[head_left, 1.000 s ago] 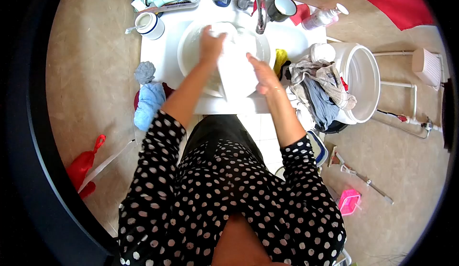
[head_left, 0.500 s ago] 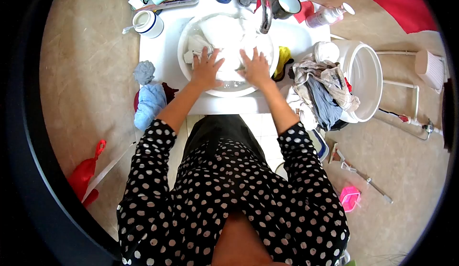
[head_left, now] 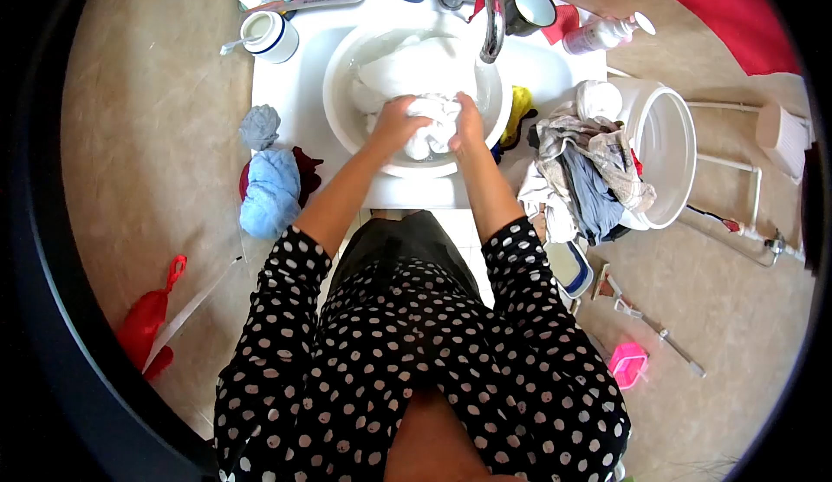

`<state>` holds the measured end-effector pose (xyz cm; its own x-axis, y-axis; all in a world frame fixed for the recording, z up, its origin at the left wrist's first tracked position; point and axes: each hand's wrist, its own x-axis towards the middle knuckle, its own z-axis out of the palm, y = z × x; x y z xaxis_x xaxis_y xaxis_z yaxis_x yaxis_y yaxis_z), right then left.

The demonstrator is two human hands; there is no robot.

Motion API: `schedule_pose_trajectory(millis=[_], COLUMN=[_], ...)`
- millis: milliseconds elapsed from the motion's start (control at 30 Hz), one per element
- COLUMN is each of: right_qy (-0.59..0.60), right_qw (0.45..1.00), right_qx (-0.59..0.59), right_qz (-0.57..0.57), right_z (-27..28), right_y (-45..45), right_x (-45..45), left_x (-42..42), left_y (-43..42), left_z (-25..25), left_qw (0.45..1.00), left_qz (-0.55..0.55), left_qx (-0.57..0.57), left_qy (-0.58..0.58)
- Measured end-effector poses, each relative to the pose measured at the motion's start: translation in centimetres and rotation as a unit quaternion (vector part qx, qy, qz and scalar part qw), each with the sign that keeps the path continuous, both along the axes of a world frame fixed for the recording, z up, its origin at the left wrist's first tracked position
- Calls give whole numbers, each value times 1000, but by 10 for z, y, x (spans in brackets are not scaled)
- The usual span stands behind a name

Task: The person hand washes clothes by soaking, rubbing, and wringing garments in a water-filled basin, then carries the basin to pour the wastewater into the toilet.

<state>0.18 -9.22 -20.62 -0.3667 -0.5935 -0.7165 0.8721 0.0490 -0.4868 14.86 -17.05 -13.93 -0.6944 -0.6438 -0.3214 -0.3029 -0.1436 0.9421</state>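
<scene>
A round white basin of water stands in the sink below the faucet. White cloth lies bunched in the water. Near the basin's front side, my left hand and my right hand grip a crumpled bunch of white cloth from both sides. Fingers of both hands curl round it, and some fingertips are hidden by the folds. Whether this bunch is a separate piece from the cloth behind it, I cannot tell.
Left of the basin sit a white mug with a toothbrush and a light blue cloth. At the right, clothes spill from a white bucket. A dark mug and a pump bottle stand behind.
Both hands have gone from lying spread on the wet cloth to closing round a bunch of it. They have come closer together, and the bunch is gathered toward the basin's front.
</scene>
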Motion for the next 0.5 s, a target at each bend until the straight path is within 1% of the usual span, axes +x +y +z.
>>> schedule_pose_trajectory(millis=[33, 100, 133, 167, 233, 333, 367, 400, 433, 467, 500], right_qy=[-30, -86, -135, -108, -89, -63, -51, -67, -82, -40, 72], right_qw=[999, 993, 985, 974, 978, 983, 984, 988, 990, 992, 995], right_qx=[-28, -85, -104, -198, -189, -175, -173, -135, -98, -97, -26], right_qz=[0, -2, -14, -17, -5, 7, 7, 34, 60, 77, 59], right_z=[4, 16, 29, 29, 28, 16, 8, 33, 71, 90, 127], right_y=[2, 6, 13, 18, 17, 17, 13, 13, 11, 13, 14], right_x=[5, 15, 20, 23, 27, 34, 31, 27, 21, 11, 6], left_x=[-2, -8, -12, -18, -23, -26, -27, -24, -18, -9, 3], left_y=[11, 31, 43, 49, 58, 44, 33, 18, 5, -8, -18], left_z=[11, 27, 47, 49, 50, 42, 19, 10, 4, -3, -8], left_qw=[999, 992, 970, 964, 958, 921, 924, 928, 931, 932, 933], left_qz=[9, 13, 22, 36, 27, 53, 103, 130, 157, 138, 117], left_qx=[-37, -116, -239, -251, -281, -383, -368, -347, -326, -332, -337], left_qy=[32, 56, 44, 75, 58, 40, 35, 37, 41, 40, 38])
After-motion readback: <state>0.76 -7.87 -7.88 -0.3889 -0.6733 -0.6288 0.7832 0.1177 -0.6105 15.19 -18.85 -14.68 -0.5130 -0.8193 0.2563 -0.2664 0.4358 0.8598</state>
